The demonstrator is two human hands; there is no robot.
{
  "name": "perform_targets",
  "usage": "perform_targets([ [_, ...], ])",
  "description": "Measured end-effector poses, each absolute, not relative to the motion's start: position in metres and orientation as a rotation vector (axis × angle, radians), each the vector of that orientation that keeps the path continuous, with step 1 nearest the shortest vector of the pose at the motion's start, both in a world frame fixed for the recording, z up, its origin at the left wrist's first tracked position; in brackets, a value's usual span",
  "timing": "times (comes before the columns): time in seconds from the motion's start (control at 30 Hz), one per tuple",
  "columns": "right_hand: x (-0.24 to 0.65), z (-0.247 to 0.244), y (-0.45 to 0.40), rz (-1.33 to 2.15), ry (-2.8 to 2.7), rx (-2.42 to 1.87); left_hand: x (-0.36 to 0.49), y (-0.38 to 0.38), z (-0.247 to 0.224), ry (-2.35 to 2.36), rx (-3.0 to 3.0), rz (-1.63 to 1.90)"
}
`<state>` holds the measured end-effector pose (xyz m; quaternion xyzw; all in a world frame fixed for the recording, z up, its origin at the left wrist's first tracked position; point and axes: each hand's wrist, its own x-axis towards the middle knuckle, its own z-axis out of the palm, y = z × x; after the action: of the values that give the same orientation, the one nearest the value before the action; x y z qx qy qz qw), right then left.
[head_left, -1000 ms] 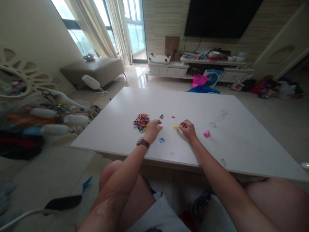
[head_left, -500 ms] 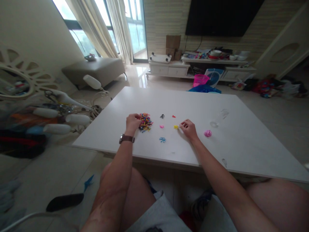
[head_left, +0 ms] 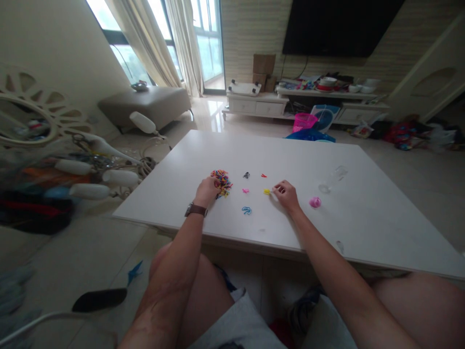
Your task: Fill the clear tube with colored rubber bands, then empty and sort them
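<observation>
A heap of multicoloured rubber bands [head_left: 224, 182] lies on the white table. My left hand [head_left: 207, 190], with a watch on its wrist, reaches into the heap's near left side. Its fingers are bent together there, and their tips are partly hidden. Beside the small yellow group of bands [head_left: 267, 192] is my right hand [head_left: 286, 194], thumb and fingers pinched; anything between them is too small to make out. Nearby lie separate little groups: black bands [head_left: 246, 175], red bands [head_left: 263, 175], pink bands [head_left: 245, 191] and blue bands [head_left: 247, 210].
Right of my right hand sits a round pink object [head_left: 315, 202]. Behind it a clear container [head_left: 339, 173] lies on the white table [head_left: 378, 213]. A small clear piece [head_left: 340, 246] is close to the front edge. Lamp arms with white shades [head_left: 121, 177] stand past the left edge.
My left hand has shifted down along the heap to its nearer side. My right hand stays beside the yellow bands. The whole view has moved slightly.
</observation>
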<state>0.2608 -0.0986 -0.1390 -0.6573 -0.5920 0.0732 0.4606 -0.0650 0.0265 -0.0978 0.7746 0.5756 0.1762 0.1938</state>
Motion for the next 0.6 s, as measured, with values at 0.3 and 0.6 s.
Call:
perform_targets([
  [0.3, 0.260, -0.137, -0.100, 0.184, -1.456, -1.625, -0.063, 0.026, -0.090, 1.688, 2.113, 0.505],
  [0.6, 0.261, -0.139, -0.099, 0.188, -1.449, -1.616, -0.066, 0.024, -0.078, 1.629, 2.085, 0.605],
])
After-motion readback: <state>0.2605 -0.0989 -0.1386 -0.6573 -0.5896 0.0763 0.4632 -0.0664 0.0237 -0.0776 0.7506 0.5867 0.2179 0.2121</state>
